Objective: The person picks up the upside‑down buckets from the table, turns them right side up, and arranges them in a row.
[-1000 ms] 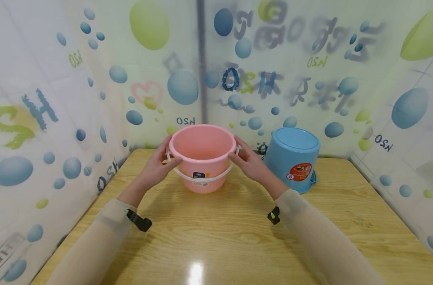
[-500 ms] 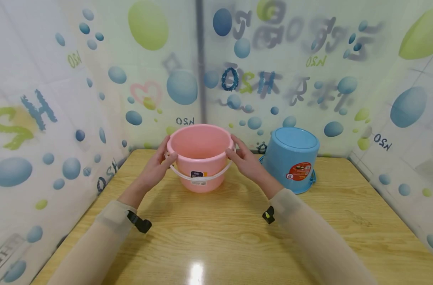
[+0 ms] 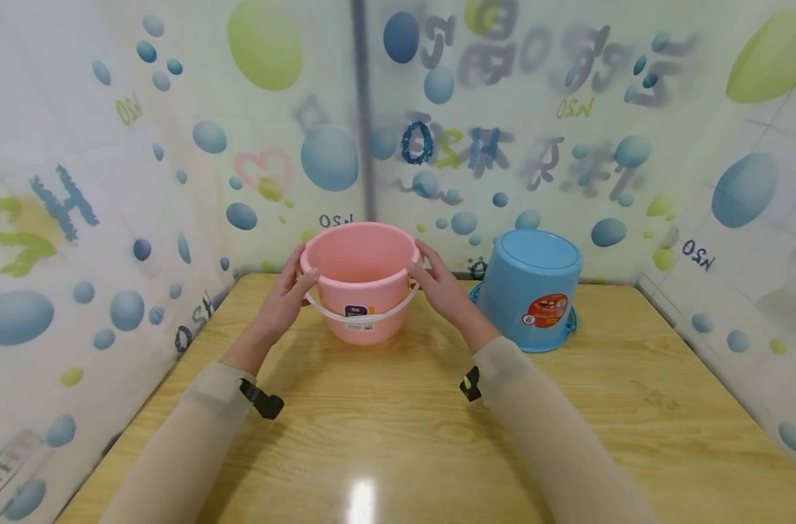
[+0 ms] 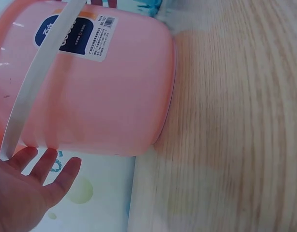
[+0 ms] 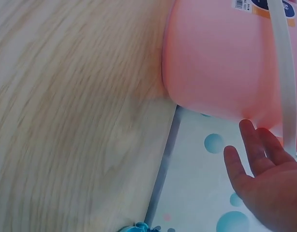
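Observation:
A pink bucket (image 3: 339,295) stands upright near the back of the table, its mouth facing up. Its white handle (image 3: 345,318) hangs down across the front, over a dark label. My left hand (image 3: 281,302) grips the left of the rim, thumb over the front and fingers along the side. On the opposite side, my right hand (image 3: 445,287) holds the rim in the same way. Both wrist views show spread fingertips against the bucket wall below the rim, beside the ends of the handle.
A blue bucket (image 3: 512,291) stands upside down to the right of the pink one, with a red sticker on its side. The wooden table (image 3: 398,429) backs onto a patterned curtain (image 3: 332,73), which also runs along both sides.
Both hands and the pink bucket have shifted slightly left and a little farther back. The blue bucket keeps its place, and the head view has turned slightly.

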Tool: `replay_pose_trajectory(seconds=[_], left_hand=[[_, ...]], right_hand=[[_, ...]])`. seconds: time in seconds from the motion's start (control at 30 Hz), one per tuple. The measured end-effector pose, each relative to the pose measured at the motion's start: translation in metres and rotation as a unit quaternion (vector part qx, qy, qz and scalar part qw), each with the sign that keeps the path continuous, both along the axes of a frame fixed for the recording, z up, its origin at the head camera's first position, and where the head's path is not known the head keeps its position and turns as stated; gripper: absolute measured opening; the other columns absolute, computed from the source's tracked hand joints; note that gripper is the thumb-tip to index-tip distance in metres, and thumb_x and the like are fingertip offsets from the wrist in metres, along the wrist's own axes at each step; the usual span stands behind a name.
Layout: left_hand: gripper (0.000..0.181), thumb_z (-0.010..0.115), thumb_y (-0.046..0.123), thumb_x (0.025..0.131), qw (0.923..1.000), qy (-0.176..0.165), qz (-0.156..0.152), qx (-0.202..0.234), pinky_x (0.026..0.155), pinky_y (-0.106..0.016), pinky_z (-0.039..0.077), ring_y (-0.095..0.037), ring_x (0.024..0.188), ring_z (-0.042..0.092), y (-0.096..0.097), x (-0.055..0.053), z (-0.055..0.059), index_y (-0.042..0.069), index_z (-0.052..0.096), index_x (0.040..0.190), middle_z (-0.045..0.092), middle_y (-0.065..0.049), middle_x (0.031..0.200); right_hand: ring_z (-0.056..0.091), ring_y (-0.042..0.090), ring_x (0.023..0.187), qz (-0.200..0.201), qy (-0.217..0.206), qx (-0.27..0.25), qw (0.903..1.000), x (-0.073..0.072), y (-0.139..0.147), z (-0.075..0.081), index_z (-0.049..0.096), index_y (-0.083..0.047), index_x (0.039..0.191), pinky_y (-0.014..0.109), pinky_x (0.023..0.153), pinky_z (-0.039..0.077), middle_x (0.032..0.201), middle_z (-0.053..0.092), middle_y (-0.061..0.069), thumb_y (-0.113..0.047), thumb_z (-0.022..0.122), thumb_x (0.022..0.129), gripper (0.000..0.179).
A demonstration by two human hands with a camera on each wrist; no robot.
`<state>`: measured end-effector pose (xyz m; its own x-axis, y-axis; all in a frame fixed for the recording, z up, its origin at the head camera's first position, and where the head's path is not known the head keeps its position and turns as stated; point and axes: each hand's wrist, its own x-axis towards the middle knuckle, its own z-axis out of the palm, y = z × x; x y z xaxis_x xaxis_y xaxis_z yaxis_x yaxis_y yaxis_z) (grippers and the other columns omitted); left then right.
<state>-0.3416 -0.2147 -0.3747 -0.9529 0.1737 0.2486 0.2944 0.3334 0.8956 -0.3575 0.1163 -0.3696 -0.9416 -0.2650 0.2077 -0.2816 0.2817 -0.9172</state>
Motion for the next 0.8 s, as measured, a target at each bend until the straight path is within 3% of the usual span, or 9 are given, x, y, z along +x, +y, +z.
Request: replay_pose_trajectory(seconds=[0.27,0.5,0.8], left_hand=[[0.077,0.048,0.051,0.116,0.9999,-0.001,0.008,0.006,0.123,-0.075,0.039,-0.042,0.167,0.026,-0.001,-0.009,0.000,0.041,0.003,0.177,0.012,-0.001,0.187],[0.076,0.048,0.048,0.116,0.9999,-0.004,0.008,0.014,0.123,-0.074,0.040,-0.039,0.168,0.026,0.000,-0.018,-0.002,0.043,0.002,0.177,0.009,0.003,0.187],[0.077,0.049,0.053,0.115,0.9998,-0.002,0.016,0.011,0.123,-0.073,0.040,-0.039,0.168,0.025,0.001,-0.023,-0.002,0.043,0.004,0.177,0.007,0.005,0.187]], right_hand=[[0.051,0.042,0.150,0.004,-0.014,-0.015,0.9998,-0.011,-0.008,0.001,0.015,-0.041,0.177,0.071,0.126,0.036,0.181,0.029,0.008,-0.057,0.044,0.115,0.070],[0.054,0.042,0.150,-0.002,-0.023,-0.033,0.9992,-0.020,-0.011,0.001,0.014,-0.037,0.178,0.072,0.129,0.029,0.174,0.042,0.013,-0.053,0.042,0.117,0.069],[0.057,0.039,0.144,-0.008,-0.027,-0.039,0.9988,-0.026,-0.012,0.002,0.015,-0.040,0.177,0.069,0.130,0.030,0.170,0.047,0.013,-0.051,0.042,0.116,0.067]])
